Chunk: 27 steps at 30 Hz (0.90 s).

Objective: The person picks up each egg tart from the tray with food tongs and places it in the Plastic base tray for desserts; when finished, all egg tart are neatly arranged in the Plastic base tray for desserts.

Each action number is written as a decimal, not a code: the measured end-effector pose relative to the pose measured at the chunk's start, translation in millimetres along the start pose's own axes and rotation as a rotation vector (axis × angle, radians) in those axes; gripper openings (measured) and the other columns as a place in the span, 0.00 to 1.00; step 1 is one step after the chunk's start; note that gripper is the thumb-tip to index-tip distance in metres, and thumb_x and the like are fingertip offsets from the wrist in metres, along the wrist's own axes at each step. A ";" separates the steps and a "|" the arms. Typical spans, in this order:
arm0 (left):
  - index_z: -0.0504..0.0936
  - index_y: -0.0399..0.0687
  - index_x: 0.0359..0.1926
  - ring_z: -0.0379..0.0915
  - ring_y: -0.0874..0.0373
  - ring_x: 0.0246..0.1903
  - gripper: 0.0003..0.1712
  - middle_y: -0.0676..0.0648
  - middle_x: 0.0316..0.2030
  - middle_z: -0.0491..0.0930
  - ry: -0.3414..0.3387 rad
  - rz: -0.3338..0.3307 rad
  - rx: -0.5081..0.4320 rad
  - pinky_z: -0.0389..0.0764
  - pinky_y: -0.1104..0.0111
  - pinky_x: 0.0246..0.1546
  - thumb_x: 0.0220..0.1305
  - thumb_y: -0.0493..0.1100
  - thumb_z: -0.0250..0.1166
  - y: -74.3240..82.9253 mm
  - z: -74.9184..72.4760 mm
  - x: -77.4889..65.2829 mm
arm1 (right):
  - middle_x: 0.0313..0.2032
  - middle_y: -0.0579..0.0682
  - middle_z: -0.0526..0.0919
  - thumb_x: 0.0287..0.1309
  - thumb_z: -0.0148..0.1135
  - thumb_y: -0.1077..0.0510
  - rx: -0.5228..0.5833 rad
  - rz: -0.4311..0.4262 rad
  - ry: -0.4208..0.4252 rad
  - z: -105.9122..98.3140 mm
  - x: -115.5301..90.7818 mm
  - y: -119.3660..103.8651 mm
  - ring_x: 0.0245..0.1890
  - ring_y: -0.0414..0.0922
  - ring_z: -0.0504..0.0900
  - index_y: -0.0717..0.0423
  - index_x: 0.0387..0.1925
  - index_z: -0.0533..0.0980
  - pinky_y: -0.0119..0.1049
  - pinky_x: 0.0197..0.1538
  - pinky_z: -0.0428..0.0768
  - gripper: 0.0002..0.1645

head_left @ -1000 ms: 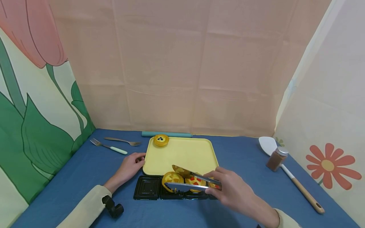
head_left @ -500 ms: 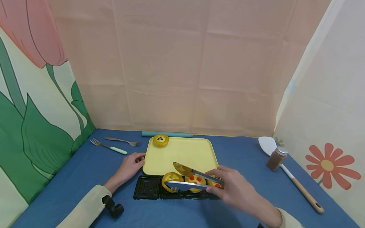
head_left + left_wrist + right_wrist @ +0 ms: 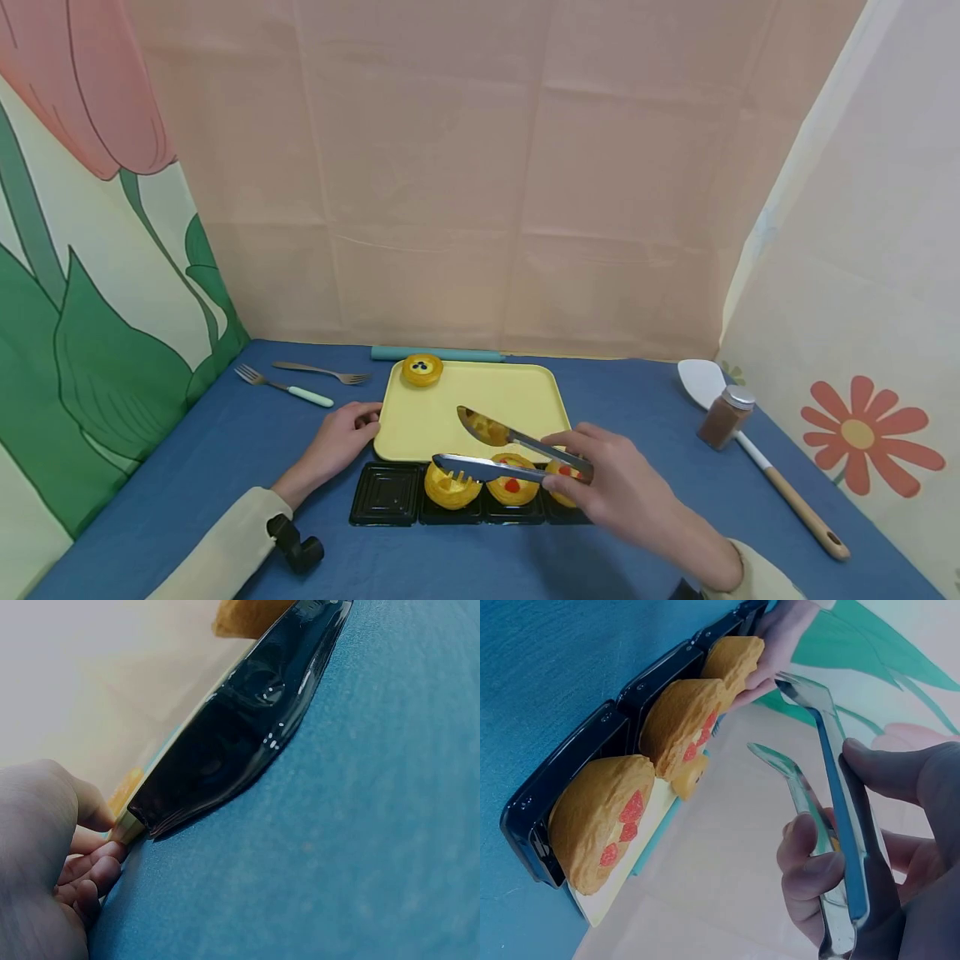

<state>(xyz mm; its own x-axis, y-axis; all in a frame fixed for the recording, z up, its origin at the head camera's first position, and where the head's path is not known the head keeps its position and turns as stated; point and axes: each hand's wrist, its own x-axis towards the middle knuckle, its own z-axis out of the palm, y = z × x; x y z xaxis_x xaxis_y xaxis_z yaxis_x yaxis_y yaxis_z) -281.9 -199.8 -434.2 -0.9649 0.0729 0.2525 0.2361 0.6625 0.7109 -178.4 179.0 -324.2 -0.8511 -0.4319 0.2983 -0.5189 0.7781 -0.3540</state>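
Right hand [image 3: 626, 492] holds the metal tongs [image 3: 528, 442] over three tarts [image 3: 452, 493]

In the head view, one tong arm hides part of two tarts, and the right hand covers part of the third. The black tray [image 3: 384, 493] has four compartments; the tarts sit in the three right ones. One more tart [image 3: 422, 372] lies at the far left corner of the yellow tray [image 3: 517, 400]. Two forks [image 3: 311, 395], one spatula [image 3: 810, 508] and one jar [image 3: 724, 417] are also on the table.

In the left wrist view, the black tray hides most of the yellow tray, and a tart is cut off above. The left hand [image 3: 347, 435] pinches the yellow tray's edge.

In the right wrist view, the tongs' rear end is hidden by the right hand, which grips them between thumb and fingers. Their two tips stand parted, apart from the tarts.
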 end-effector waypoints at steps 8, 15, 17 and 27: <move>0.79 0.32 0.61 0.69 0.56 0.33 0.23 0.47 0.38 0.76 0.003 -0.004 0.011 0.69 0.64 0.34 0.68 0.36 0.58 -0.9 -0.6 0.4 | 0.32 0.39 0.75 0.49 0.80 0.52 0.001 0.012 0.053 0.1 11.0 0.8 0.19 0.35 0.70 0.48 0.52 0.84 0.30 0.21 0.73 0.26; 0.79 0.32 0.61 0.69 0.56 0.33 0.22 0.47 0.38 0.77 0.002 -0.006 0.000 0.69 0.64 0.33 0.68 0.35 0.57 1.0 -0.8 -1.2 | 0.35 0.41 0.78 0.49 0.80 0.51 -0.046 -0.005 0.102 3.4 26.8 6.9 0.24 0.37 0.71 0.49 0.51 0.85 0.30 0.24 0.74 0.25; 0.79 0.31 0.61 0.69 0.56 0.33 0.22 0.47 0.38 0.77 0.002 -0.004 0.000 0.69 0.64 0.33 0.68 0.36 0.57 1.2 -0.8 -1.3 | 0.36 0.42 0.79 0.50 0.80 0.50 -0.054 -0.023 0.117 4.7 31.8 8.9 0.27 0.38 0.73 0.50 0.50 0.85 0.30 0.26 0.74 0.24; 0.79 0.31 0.61 0.69 0.56 0.33 0.23 0.48 0.37 0.76 0.000 -0.004 -0.001 0.69 0.63 0.34 0.68 0.35 0.57 1.2 -1.4 -1.1 | 0.38 0.47 0.81 0.53 0.77 0.48 -0.118 -0.077 0.133 14.0 63.2 12.8 0.34 0.43 0.80 0.54 0.51 0.84 0.34 0.33 0.77 0.25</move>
<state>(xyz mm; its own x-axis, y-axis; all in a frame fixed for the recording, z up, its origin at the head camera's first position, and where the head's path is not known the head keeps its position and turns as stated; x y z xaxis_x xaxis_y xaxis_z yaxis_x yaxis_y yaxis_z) -280.3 -200.2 -432.7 -0.9657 0.0704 0.2501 0.2328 0.6621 0.7124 -239.9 155.3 -322.3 -0.7871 -0.4342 0.4381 -0.5626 0.7965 -0.2213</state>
